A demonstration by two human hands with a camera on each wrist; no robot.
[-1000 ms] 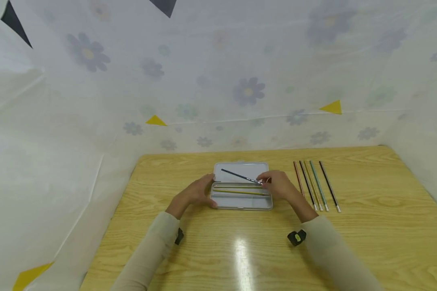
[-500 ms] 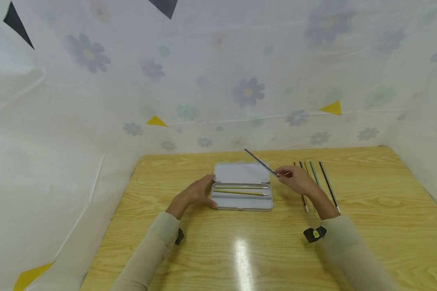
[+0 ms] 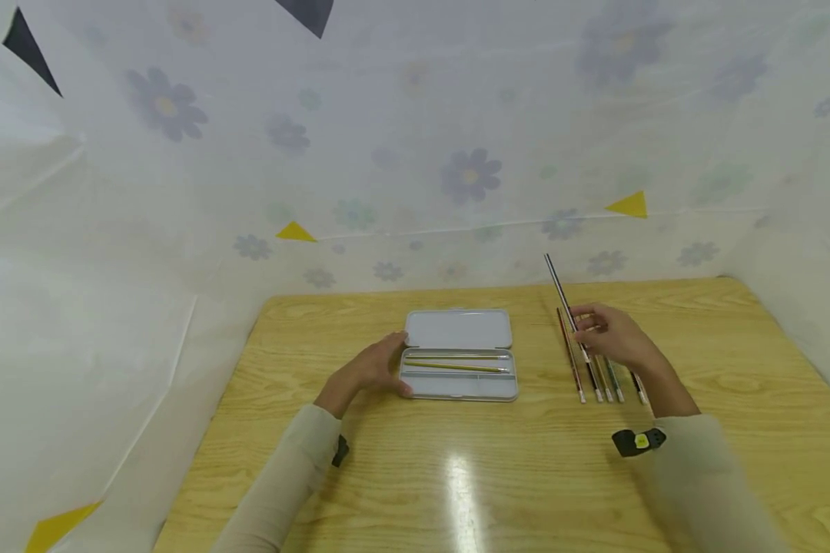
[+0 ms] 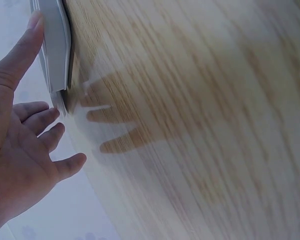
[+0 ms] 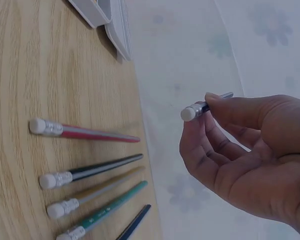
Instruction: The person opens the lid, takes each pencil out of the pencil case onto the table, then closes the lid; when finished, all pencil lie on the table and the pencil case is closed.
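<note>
Wooden table (image 3: 733,399): a person's right hand (image 3: 612,336) pinches a dark pencil (image 3: 562,294) near its eraser end, raised and tilted above a row of pencils (image 3: 598,369) lying side by side. The left hand (image 3: 370,367), fingers relaxed, rests against the left end of an open grey pencil case (image 3: 458,355), which holds two pencils.

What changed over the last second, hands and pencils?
The right hand carried the dark pencil it pinches from over the open case rightward, to above the row of pencils on the table, and tilted it more upright. The left hand stayed at the case's left end; the two pencils inside did not move.
</note>
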